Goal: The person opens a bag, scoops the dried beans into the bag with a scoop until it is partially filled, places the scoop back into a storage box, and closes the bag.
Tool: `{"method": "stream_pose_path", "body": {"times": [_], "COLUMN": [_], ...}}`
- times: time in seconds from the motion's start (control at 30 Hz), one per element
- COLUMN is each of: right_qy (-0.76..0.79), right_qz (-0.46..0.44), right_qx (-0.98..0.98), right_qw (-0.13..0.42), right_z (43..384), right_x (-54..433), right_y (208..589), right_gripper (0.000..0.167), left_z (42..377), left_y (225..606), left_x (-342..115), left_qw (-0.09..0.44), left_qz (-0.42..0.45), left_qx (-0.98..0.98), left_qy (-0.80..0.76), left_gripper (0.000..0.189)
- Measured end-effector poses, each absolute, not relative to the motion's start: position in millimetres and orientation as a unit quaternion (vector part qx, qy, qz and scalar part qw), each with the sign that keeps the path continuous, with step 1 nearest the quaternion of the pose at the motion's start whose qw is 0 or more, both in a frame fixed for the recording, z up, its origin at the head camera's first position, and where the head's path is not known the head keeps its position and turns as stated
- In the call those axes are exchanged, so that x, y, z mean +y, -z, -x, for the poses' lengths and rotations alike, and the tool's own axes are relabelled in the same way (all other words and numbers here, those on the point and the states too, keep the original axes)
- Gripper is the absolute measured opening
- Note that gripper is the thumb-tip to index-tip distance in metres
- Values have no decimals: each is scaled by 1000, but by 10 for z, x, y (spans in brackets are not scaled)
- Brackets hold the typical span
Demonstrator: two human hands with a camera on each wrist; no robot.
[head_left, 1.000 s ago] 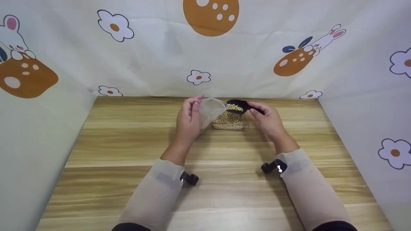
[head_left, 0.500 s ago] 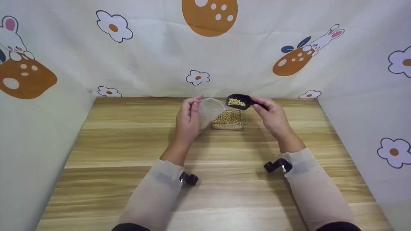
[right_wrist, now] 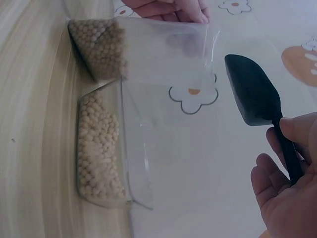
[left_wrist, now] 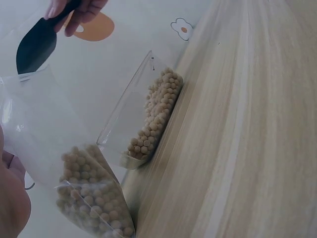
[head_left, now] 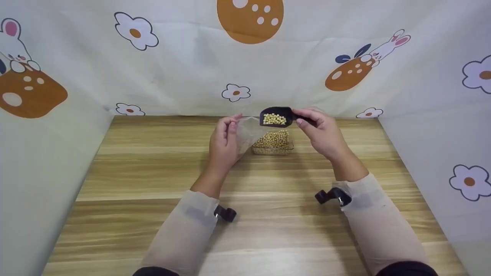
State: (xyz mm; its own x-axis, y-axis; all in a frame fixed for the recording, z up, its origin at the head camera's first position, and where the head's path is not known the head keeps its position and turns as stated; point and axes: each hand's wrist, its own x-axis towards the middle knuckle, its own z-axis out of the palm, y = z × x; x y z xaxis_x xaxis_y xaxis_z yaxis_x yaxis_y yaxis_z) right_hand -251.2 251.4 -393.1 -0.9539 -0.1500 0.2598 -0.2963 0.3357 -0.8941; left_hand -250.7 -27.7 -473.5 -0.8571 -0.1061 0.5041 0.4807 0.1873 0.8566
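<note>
My left hand [head_left: 224,142] pinches the upper edge of a clear plastic bag [head_left: 247,134], whose mouth gapes toward the right. In the left wrist view, soybeans [left_wrist: 91,193] fill the bag's lower part. My right hand [head_left: 320,132] grips the handle of a black scoop [head_left: 287,111], fingers and thumb around it. A small heap of soybeans [head_left: 274,119] lies in the scoop's bowl, which is level at the bag's mouth. Below the scoop, a clear rectangular container [head_left: 272,151] with more soybeans [right_wrist: 96,153] stands on the table beside the bag.
The wood-grain table [head_left: 268,222] runs back to a patterned cloth [head_left: 184,73] hung close behind the container. Cloth also rises along the left and right sides. A black camera mount [head_left: 226,213] sits on the left wrist, another camera mount [head_left: 332,196] on the right.
The right hand has lifted the scoop of soybeans out of the container, then brought it left over the bag's mouth. The left hand and bag have stayed nearly still.
</note>
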Motion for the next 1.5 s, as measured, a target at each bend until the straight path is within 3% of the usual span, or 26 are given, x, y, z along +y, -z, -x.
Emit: {"method": "stream_pose_path", "body": {"times": [0.93,1.5], "right_qy": [-371,-460], "right_qz": [-226,-138], "right_qx": [-894,-871], "right_qw": [109,105], "right_z": [2520,2611], "right_x": [2162,2633], "right_y": [3539,3761], "right_gripper": [29,29], "left_z": [2521,2515], "left_y": [4712,4704], "left_x": [-298,-336], "left_qw": [237,238], "left_qz": [125,116], "left_qx": [-708,-714], "left_qy": [653,648], "left_gripper": [20,22]}}
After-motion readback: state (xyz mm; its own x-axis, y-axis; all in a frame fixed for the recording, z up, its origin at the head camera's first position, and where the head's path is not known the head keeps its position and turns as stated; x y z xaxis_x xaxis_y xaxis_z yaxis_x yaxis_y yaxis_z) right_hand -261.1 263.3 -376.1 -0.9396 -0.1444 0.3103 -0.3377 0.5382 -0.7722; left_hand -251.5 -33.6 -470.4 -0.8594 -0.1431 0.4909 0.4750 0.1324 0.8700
